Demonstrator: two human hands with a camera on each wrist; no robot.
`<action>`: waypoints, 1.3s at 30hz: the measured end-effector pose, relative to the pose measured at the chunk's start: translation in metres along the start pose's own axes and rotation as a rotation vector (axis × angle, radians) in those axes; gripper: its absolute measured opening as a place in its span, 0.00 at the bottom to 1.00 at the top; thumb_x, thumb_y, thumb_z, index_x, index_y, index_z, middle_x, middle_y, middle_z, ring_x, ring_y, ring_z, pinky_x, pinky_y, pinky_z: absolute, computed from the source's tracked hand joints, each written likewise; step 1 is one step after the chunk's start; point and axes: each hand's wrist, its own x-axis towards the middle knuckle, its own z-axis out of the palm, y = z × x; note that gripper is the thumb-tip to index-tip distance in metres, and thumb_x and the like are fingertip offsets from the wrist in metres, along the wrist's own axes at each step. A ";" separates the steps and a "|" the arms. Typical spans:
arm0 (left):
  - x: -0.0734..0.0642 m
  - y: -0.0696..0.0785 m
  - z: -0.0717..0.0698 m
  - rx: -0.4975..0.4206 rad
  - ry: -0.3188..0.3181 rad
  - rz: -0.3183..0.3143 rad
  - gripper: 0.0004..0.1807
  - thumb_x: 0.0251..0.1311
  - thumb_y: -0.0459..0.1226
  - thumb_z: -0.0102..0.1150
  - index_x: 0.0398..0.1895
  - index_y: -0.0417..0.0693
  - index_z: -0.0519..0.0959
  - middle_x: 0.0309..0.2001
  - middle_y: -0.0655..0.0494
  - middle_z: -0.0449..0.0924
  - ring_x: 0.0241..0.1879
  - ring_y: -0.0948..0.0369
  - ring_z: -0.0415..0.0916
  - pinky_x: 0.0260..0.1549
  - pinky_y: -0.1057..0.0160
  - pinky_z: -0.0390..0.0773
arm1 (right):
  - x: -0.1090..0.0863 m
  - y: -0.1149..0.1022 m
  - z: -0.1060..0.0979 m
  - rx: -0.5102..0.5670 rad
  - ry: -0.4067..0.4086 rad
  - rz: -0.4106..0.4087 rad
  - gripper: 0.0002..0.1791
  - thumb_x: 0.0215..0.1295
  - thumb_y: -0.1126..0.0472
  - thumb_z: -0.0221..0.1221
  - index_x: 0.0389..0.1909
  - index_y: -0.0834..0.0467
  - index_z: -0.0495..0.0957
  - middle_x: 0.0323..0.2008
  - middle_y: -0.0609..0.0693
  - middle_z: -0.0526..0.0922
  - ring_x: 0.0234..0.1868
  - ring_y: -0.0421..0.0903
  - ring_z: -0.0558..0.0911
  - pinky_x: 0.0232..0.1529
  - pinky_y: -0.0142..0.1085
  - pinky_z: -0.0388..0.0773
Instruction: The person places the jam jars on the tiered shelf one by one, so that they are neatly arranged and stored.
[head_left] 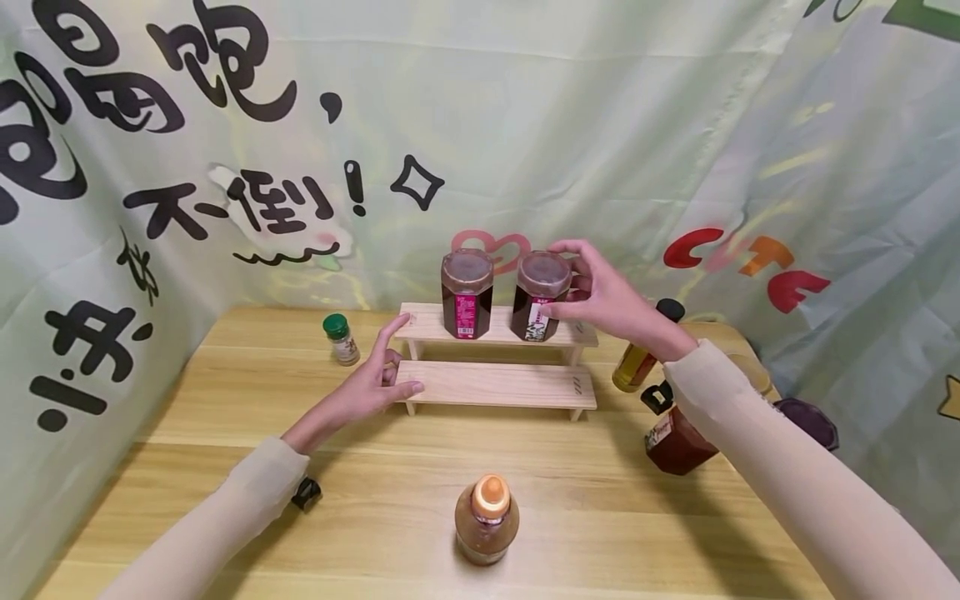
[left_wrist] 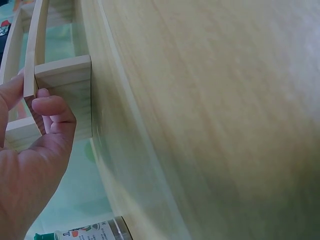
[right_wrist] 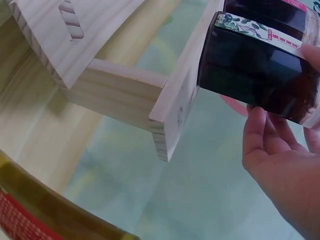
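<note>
Tabletop carries two-step wooden rack, long axis running left to right. Left hand: fingers clamped on rack's left end. Right hand, nearer to jars: thumb on front, fingers round right side, clamped. Gripped dark jar: upright on upper step, long axis vertical, lying left of right palm; matching jar just beside, apart.

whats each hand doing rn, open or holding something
Left hand: holding the wooden rack by its left end.
Right hand: holding the dark jar nearer the rack's right end.
</note>
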 end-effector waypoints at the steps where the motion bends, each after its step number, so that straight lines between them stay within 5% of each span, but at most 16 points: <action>1: 0.000 0.000 0.000 0.001 0.000 -0.002 0.62 0.70 0.27 0.72 0.91 0.68 0.39 0.31 0.49 0.65 0.21 0.64 0.61 0.21 0.68 0.66 | -0.001 -0.001 0.000 -0.015 -0.002 -0.003 0.48 0.66 0.69 0.76 0.80 0.54 0.59 0.66 0.60 0.78 0.64 0.57 0.81 0.60 0.44 0.83; 9: 0.001 -0.003 0.000 0.006 0.000 -0.001 0.62 0.70 0.28 0.72 0.91 0.67 0.38 0.32 0.47 0.66 0.21 0.63 0.62 0.20 0.68 0.67 | -0.019 -0.010 0.000 -0.068 0.033 0.072 0.61 0.69 0.56 0.76 0.88 0.51 0.40 0.79 0.62 0.64 0.77 0.60 0.70 0.73 0.60 0.69; 17: 0.003 -0.002 0.000 0.013 -0.003 -0.007 0.62 0.71 0.30 0.73 0.90 0.70 0.38 0.32 0.49 0.65 0.22 0.63 0.63 0.20 0.68 0.67 | -0.051 -0.025 -0.017 -0.084 0.105 0.114 0.53 0.77 0.51 0.69 0.87 0.52 0.43 0.79 0.60 0.66 0.77 0.59 0.71 0.74 0.62 0.68; 20: 0.002 -0.002 -0.001 0.024 -0.001 0.002 0.62 0.70 0.29 0.73 0.91 0.67 0.38 0.32 0.49 0.66 0.21 0.63 0.63 0.20 0.68 0.67 | -0.063 -0.028 -0.024 -0.098 0.113 0.098 0.47 0.79 0.51 0.67 0.86 0.54 0.49 0.77 0.58 0.69 0.75 0.58 0.74 0.73 0.58 0.71; 27: -0.001 -0.001 -0.002 0.022 -0.011 -0.017 0.62 0.71 0.29 0.71 0.90 0.70 0.37 0.30 0.51 0.65 0.21 0.64 0.61 0.20 0.68 0.66 | -0.097 -0.038 -0.040 -0.106 0.170 0.091 0.33 0.81 0.52 0.65 0.80 0.49 0.62 0.73 0.47 0.73 0.72 0.51 0.77 0.60 0.29 0.79; 39: -0.002 0.003 0.000 0.009 -0.014 -0.049 0.61 0.73 0.31 0.71 0.90 0.76 0.37 0.33 0.48 0.66 0.22 0.63 0.61 0.19 0.68 0.66 | -0.147 -0.020 -0.067 -0.186 0.284 0.029 0.29 0.83 0.60 0.62 0.79 0.47 0.66 0.72 0.48 0.75 0.67 0.40 0.80 0.57 0.24 0.78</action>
